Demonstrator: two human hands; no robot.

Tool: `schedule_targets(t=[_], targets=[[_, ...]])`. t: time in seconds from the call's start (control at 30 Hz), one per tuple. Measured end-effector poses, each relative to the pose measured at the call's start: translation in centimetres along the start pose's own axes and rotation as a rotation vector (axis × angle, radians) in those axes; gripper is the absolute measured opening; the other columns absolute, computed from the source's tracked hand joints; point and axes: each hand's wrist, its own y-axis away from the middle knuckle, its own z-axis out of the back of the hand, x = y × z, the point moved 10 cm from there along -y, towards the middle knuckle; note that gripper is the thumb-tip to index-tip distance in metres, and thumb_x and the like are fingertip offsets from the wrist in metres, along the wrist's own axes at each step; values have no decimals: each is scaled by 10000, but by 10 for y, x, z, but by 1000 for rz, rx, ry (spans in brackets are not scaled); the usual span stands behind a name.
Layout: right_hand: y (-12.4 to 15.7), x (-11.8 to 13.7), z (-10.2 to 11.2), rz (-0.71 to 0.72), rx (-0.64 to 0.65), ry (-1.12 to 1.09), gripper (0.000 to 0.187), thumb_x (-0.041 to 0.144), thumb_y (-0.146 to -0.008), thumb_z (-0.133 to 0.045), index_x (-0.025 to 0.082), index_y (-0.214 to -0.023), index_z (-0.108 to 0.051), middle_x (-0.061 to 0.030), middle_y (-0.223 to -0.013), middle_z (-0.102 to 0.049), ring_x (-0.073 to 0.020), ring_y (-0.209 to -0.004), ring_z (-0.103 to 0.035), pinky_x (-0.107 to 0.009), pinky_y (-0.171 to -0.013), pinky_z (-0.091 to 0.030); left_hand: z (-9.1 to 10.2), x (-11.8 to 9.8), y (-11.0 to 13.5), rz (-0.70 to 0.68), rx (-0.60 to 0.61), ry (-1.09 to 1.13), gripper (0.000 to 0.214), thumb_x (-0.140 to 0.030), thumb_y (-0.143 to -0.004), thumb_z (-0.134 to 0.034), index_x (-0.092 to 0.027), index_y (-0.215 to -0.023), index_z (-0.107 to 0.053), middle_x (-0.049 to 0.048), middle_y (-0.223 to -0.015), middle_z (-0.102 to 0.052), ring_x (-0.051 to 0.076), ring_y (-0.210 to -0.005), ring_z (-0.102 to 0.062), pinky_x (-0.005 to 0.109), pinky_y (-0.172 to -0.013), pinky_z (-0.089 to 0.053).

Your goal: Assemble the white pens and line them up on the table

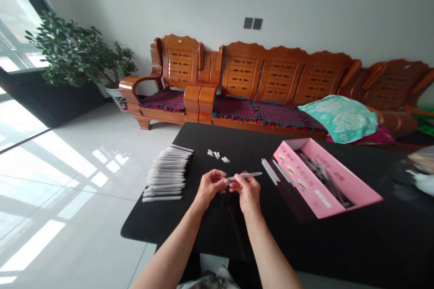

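Note:
Over the black table, my left hand [213,184] and my right hand [247,189] meet at a slim greyish pen [251,174]. The fingers of both are pinched on it, the left at one end and the right along its barrel. Its pointed end sticks out to the right; the other end is hidden by fingers. Beyond my hands lie several small white pieces [217,155], too small to name. A row of many white pens [169,171] lies side by side to the left. A few white sticks [270,171] rest to the right.
An open pink box [305,185] holding dark slender pieces [325,178] stands on the right of the black table [217,230]. Behind the table are wooden sofas [251,72] with a turquoise cloth [342,117]. A potted plant [81,54] stands at the far left.

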Motion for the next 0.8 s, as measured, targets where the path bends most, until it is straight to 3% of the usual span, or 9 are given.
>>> schedule_targets(t=[0.17,0.27,0.43,0.63,0.8], targets=[[0,0,0,-8,-4,4,384,297,-577,-883,147,-784,-595,-37,-593,-720,-179,-435,-670,-226,-374,-546,1,11,-2,43,8,-114,494,-596,-790,-644,-114,-682,-622,20,-566,-590,74,-402,-492,163,-332,-345],[1,0,-1,-7,-6,8,385,296,-570,-885,151,-776,-593,-29,-573,-710,-181,-435,-671,-220,-367,-541,1,11,-2,47,12,-117,448,-547,-742,-718,-125,-654,-598,2,-515,-573,74,-390,-480,163,-338,-344],[0,-2,0,-9,-6,12,384,292,-574,-882,149,-784,-595,-28,-576,-709,-177,-435,-668,-218,-365,-539,1,5,-3,10,14,-82,394,-446,-655,-822,-121,-764,-627,-6,-542,-602,91,-443,-535,183,-415,-444],[-1,-4,2,-21,-10,20,387,297,-573,-882,146,-784,-595,-40,-584,-716,-177,-447,-672,-215,-368,-537,2,15,-4,51,9,-163,478,-580,-800,-644,-122,-672,-597,10,-532,-579,76,-386,-483,162,-323,-356],[-1,-8,4,-31,-15,34,385,301,-583,-877,143,-796,-598,-39,-578,-713,-168,-437,-662,-210,-369,-532,3,15,-5,27,4,-153,391,-479,-713,-771,-123,-707,-611,-11,-502,-573,79,-399,-495,165,-357,-396]])
